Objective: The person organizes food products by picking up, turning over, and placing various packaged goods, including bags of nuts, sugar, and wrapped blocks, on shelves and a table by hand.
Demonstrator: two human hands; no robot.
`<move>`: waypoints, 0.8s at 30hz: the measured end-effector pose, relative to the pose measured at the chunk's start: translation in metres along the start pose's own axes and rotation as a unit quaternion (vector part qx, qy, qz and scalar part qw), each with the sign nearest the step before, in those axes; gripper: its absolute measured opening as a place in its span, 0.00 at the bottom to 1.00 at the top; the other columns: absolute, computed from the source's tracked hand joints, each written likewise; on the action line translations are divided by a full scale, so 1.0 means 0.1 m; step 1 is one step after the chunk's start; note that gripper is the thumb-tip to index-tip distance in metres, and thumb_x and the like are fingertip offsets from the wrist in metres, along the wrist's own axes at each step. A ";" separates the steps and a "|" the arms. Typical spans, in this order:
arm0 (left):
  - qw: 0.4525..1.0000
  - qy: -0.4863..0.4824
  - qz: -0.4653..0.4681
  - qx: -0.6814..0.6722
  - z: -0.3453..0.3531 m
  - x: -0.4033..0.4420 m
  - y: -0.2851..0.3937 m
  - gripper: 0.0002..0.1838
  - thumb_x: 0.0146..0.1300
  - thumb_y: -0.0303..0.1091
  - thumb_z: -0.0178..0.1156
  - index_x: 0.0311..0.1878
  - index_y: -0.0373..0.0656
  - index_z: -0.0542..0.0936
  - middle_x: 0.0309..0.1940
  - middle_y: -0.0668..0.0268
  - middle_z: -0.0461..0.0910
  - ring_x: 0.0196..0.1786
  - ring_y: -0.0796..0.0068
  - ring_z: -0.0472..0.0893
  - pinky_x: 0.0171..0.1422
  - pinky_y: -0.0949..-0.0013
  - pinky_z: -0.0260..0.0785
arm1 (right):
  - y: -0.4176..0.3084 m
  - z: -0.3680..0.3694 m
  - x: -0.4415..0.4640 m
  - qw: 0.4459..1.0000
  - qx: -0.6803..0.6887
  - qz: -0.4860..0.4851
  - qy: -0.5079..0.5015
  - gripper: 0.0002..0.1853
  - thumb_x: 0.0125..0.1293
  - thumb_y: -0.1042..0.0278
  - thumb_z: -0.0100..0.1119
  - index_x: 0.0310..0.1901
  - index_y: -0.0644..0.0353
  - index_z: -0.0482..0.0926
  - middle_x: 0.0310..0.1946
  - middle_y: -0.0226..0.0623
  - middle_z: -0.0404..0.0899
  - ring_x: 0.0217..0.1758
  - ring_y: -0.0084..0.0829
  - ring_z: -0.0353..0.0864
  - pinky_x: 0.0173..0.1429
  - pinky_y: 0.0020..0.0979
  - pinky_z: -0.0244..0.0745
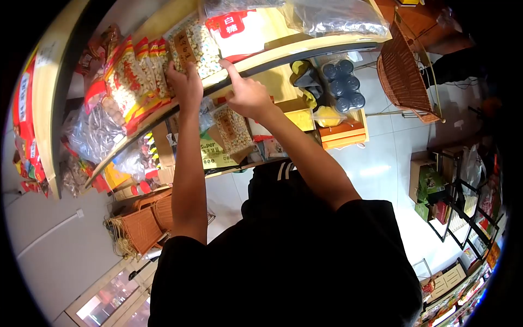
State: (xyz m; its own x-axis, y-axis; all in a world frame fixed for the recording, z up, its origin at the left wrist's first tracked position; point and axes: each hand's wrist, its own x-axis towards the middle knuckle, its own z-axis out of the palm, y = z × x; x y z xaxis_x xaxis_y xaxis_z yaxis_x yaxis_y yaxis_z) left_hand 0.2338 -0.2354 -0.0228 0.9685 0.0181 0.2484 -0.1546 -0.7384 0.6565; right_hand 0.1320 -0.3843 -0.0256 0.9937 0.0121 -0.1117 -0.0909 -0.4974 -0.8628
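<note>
A clear bag of pale, speckled pieces (202,48) with a brown label lies on the upper shelf. My left hand (186,84) is at its near left edge, fingers and thumb closed on the bag. By the bag's near right corner is my right hand (249,98), its index finger stretched out to the corner and the other fingers loosely bent, holding nothing visible. To the right of the bag sits a white and red packet (239,34); to its left stand red and yellow snack bags (131,82).
The wooden shelf edge (305,48) curves below both hands. On the lower shelf are a similar bag (233,131), dark round-topped containers (343,84) and orange boxes (342,134). Wicker baskets stand at right (400,76) and lower left (143,226). A black rack (463,201) is further right.
</note>
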 end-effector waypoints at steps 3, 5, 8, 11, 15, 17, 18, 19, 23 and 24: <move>0.995 0.000 -0.096 0.012 -0.05 0.08 0.14 0.41 0.66 0.54 0.49 0.70 0.32 0.51 0.66 0.41 0.59 0.67 0.43 0.62 0.70 0.49 0.51 | 0.10 0.07 0.03 1.000 0.000 -0.027 0.016 0.40 0.54 0.67 0.50 0.70 0.41 0.49 0.29 0.56 0.80 0.36 0.58 0.79 0.46 0.52 0.71; 0.987 -0.019 -0.157 0.013 -0.02 0.23 0.00 0.44 0.64 0.59 0.49 0.70 0.33 0.52 0.65 0.43 0.62 0.68 0.45 0.62 0.70 0.51 0.53 | 0.08 0.06 0.03 1.000 0.004 -0.018 0.013 0.40 0.53 0.68 0.52 0.70 0.43 0.50 0.27 0.55 0.80 0.34 0.58 0.79 0.44 0.52 0.71; 0.988 -0.033 -0.138 0.053 -0.06 0.32 -0.12 0.42 0.63 0.60 0.51 0.67 0.33 0.60 0.60 0.42 0.70 0.64 0.46 0.68 0.68 0.56 0.57 | 0.10 0.13 0.04 0.999 0.011 -0.028 0.023 0.40 0.53 0.69 0.52 0.69 0.46 0.49 0.25 0.55 0.79 0.33 0.59 0.79 0.43 0.53 0.71; 0.989 -0.023 -0.116 0.091 -0.08 0.34 -0.12 0.39 0.62 0.62 0.50 0.59 0.31 0.71 0.52 0.44 0.76 0.58 0.47 0.74 0.63 0.58 0.62 | 0.10 0.13 0.07 0.998 0.029 -0.050 0.008 0.44 0.53 0.68 0.54 0.70 0.55 0.43 0.26 0.57 0.79 0.34 0.59 0.78 0.44 0.52 0.71; 0.976 -0.054 -0.202 0.063 -0.13 0.39 0.05 0.39 0.61 0.67 0.47 0.47 0.33 0.79 0.45 0.50 0.79 0.52 0.53 0.76 0.56 0.57 0.64 | 0.04 0.09 0.10 0.998 0.029 -0.045 -0.029 0.47 0.54 0.67 0.52 0.71 0.69 0.38 0.31 0.62 0.79 0.35 0.57 0.80 0.48 0.49 0.73; 0.970 -0.088 -0.212 0.074 -0.18 0.50 -0.01 0.39 0.61 0.67 0.47 0.48 0.33 0.79 0.46 0.50 0.79 0.53 0.53 0.76 0.57 0.57 0.64 | 0.02 0.07 0.11 0.997 0.061 -0.038 -0.035 0.47 0.54 0.66 0.53 0.72 0.68 0.37 0.33 0.63 0.79 0.36 0.58 0.80 0.50 0.48 0.72; 0.963 -0.121 -0.226 0.085 -0.20 0.54 -0.04 0.40 0.61 0.68 0.47 0.50 0.34 0.78 0.47 0.50 0.79 0.54 0.53 0.76 0.58 0.57 0.64 | 0.01 0.07 0.11 0.994 0.093 -0.032 -0.046 0.48 0.55 0.65 0.53 0.72 0.67 0.36 0.34 0.64 0.79 0.37 0.60 0.80 0.52 0.48 0.71; 0.963 -0.118 -0.227 0.082 -0.17 0.57 -0.12 0.40 0.61 0.68 0.47 0.50 0.34 0.78 0.47 0.50 0.79 0.54 0.53 0.76 0.58 0.57 0.64 | 0.05 0.12 0.14 0.992 0.112 -0.045 -0.039 0.49 0.57 0.66 0.54 0.73 0.63 0.33 0.34 0.61 0.80 0.33 0.53 0.82 0.45 0.45 0.77; 0.992 -0.088 -0.075 0.046 -0.22 0.54 -0.25 0.42 0.60 0.67 0.51 0.56 0.32 0.74 0.52 0.50 0.77 0.56 0.55 0.75 0.61 0.60 0.63 | 0.03 0.09 0.13 0.928 0.357 -0.008 -0.104 0.45 0.61 0.73 0.55 0.74 0.53 0.36 0.31 0.48 0.80 0.22 0.31 0.80 0.23 0.30 0.77; 0.992 -0.088 -0.071 0.047 -0.24 0.53 -0.22 0.42 0.60 0.65 0.54 0.58 0.29 0.72 0.54 0.50 0.75 0.57 0.57 0.74 0.62 0.63 0.62 | 0.02 0.07 0.14 0.928 0.356 -0.011 -0.107 0.45 0.61 0.73 0.55 0.74 0.53 0.36 0.31 0.48 0.80 0.22 0.31 0.80 0.23 0.30 0.77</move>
State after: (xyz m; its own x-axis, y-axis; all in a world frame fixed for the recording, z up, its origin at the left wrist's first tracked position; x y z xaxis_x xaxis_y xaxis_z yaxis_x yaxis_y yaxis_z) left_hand 0.2836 -0.2024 -0.0070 0.9996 0.0142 0.0237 -0.0030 -0.7972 0.6037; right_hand 0.1450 -0.3785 -0.0322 0.9667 0.2257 -0.1208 -0.1680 0.2034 -0.9646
